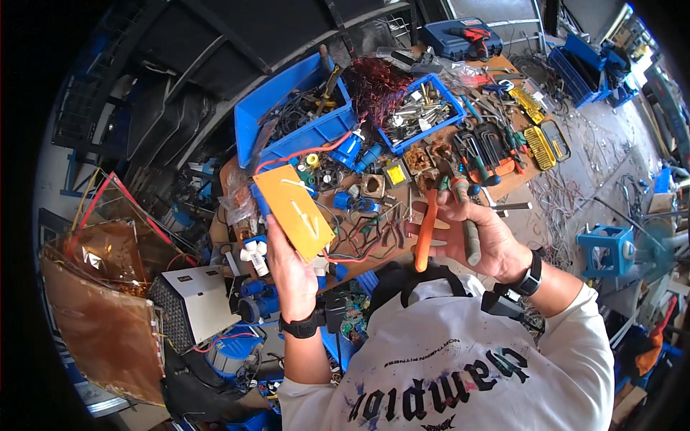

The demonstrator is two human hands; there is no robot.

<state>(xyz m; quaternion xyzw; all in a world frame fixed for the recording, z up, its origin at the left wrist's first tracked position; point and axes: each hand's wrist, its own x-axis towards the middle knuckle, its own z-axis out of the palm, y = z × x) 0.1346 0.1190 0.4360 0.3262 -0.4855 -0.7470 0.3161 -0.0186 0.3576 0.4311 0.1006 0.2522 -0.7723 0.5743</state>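
My left hand (293, 276) grips the edge of a flat yellow-orange rectangular board (296, 213). Pale strips lie across its face; a red wire leaves its far end, and red and dark wires trail from its near end. My right hand (478, 241), palm up with some fingers stretched out, holds a pair of pliers (426, 233) with one orange and one grey-green handle. The handles point toward me, spread apart; the jaws are partly hidden. Between my hands, several small pliers and loose wires (370, 233) lie on the wooden workbench (525, 181).
Toward the back stand a blue bin (287, 136) of tools and cables and a blue tray (431, 136) of metal parts, with reddish wire (374, 82) heaped between. Hex keys (492, 147) lie right. A red drill (474, 39) rests on a blue case; a white box (194, 302) sits left.
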